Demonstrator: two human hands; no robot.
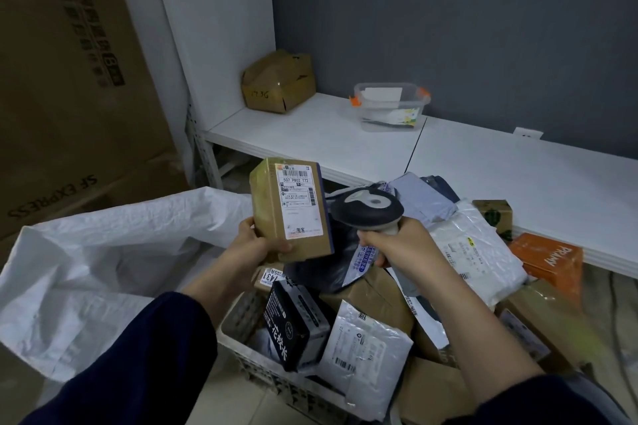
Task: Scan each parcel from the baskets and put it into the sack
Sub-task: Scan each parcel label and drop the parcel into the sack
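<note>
Presently in hand: the scan step, by my judgement; one parcel is raised beside the scanner and is not yet in the sack.
Left hand: the left hand has thumb and fingers curled round the lower end of a tall brown cardboard parcel, which it holds upright.
Parcel label: a white printed shipping label faces the wearer, above the left thumb.
Right hand: the right hand is closed tight round the grip of a dark grey and white handheld barcode scanner, whose head sits just beside the parcel's right edge.
Sack: a white woven plastic sack lies open-mouthed to the left of the left hand, below it.
Basket: a pale plastic lattice basket sits under both forearms, heaped with boxes and mailer bags.
Next move: turn the scanner's window onto the barcode, or the label toward it; once read, carry the parcel leftward and release it over the sack's mouth.
Hidden or unclear: the scanner's window and trigger finger are out of sight; no beam shows on the label, so I cannot tell whether a read has registered. The sack's bottom is hidden by its folds. Whether the parcels right of the right hand sit in a second basket cannot be seen.
</note>
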